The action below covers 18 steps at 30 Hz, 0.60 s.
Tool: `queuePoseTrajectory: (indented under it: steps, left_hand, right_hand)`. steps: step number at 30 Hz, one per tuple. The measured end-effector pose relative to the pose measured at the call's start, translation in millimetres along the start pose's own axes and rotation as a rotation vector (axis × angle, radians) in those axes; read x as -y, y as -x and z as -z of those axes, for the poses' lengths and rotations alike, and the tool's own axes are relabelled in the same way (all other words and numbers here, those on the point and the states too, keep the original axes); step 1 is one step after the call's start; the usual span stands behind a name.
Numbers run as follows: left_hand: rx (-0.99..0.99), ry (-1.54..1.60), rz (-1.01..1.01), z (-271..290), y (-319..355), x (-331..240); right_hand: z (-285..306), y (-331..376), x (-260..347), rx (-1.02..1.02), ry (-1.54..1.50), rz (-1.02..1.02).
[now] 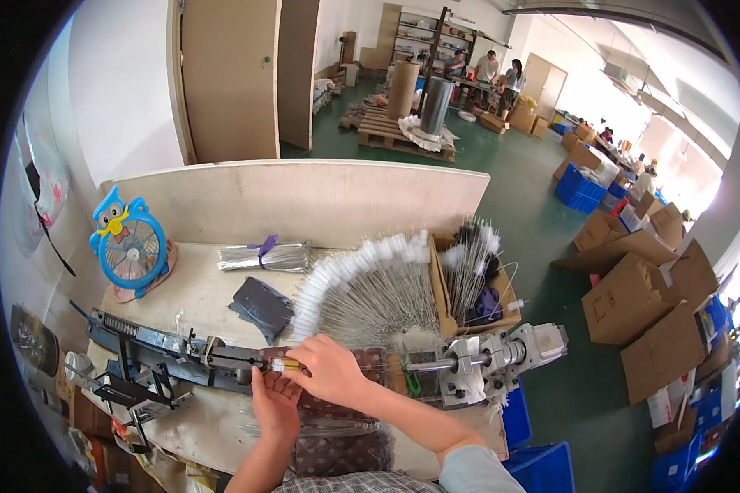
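Observation:
My right hand (329,370) reaches in from the right, its fingertips pinching a small white-and-yellow piece (283,364). Just below it, my left hand (276,403) has its fingers bent in by the tip of the dark bench machine (214,366); whatever they grip is too small to make out. Beyond my hands, thin-wired brushes (378,292) with white heads lie fanned out on the table. To the right stands a metal spindle unit (477,361) with a shaft pointing toward my hands. A dark dotted cloth (337,456) lies beneath my forearms.
A blue owl-shaped fan (131,251), a tied bundle of silvery wires (263,255) and dark sheets (261,309) are at the back left. A cardboard box (444,283) holds more wires. Blue bins (543,468) stand below the table's right edge. People work far off.

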State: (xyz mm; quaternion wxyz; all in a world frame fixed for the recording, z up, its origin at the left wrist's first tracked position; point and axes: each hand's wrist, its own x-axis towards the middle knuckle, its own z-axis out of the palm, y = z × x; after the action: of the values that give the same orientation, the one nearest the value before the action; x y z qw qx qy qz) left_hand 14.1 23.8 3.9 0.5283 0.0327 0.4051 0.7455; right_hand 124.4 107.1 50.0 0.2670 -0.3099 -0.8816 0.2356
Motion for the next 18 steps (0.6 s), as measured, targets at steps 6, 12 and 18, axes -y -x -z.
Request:
queuePoseTrajectory:
  steps: [6,12,18]
  left_hand:
    - [0.003,0.092,-0.006,1,12,-11]
    - [0.13,0.115,0.056,-5,11,-9]
    - [0.116,0.192,0.041,7,12,-6]
  right_hand:
    - [-8,-3,22,-0.045,0.056,0.085]
    - [-7,-1,25,-0.16,0.126,0.122]
    - [-25,-6,30,-0.228,0.223,0.107]
